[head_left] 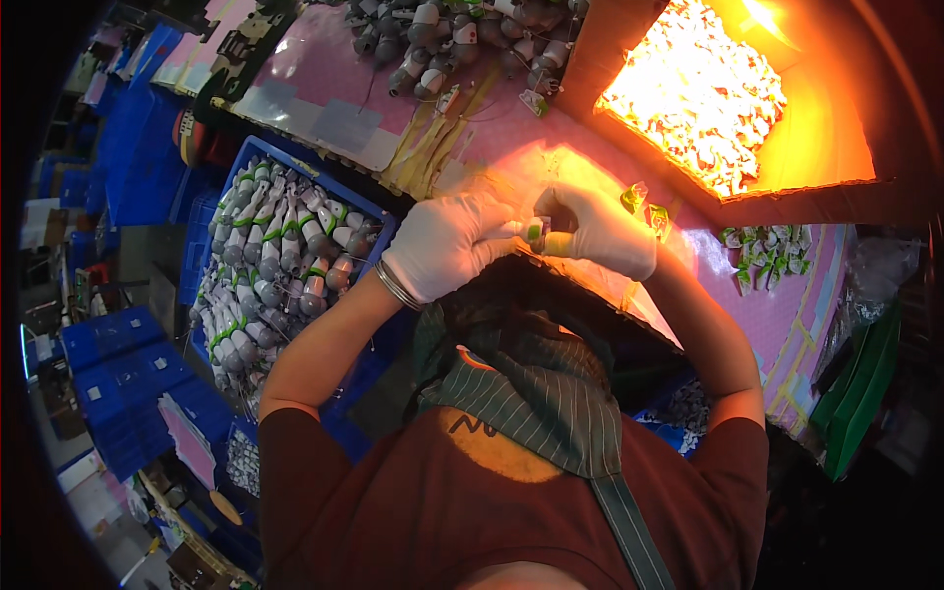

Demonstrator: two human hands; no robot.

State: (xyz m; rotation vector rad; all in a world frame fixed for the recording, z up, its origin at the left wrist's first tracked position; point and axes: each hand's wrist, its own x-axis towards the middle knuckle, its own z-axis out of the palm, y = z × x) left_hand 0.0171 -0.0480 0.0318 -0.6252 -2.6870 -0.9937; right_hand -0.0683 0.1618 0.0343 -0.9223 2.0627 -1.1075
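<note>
My two hands, in white gloves, meet over the near edge of the table. A small white-and-green piece [535,234] sits between their fingertips, mostly covered by them. My left hand [447,244] pinches it from the left, fingers pointing right. From the other side my right hand [605,234] grips it with bent fingers, and a yellow wrap shows on one finger. Just beyond the right hand lie a few green-and-white pieces [644,208]. To the left of my left hand, a blue crate [313,165] is full of grey-and-white bulb-shaped pieces [285,246] with green bands.
A brightly lit cardboard box [826,194] at the far right holds many small pieces. More grey-and-white pieces [433,44] are heaped at the table's back. Green-and-white pieces [772,258] lie on the pink tabletop [713,280] at right. Stacked blue crates [118,359] stand left.
</note>
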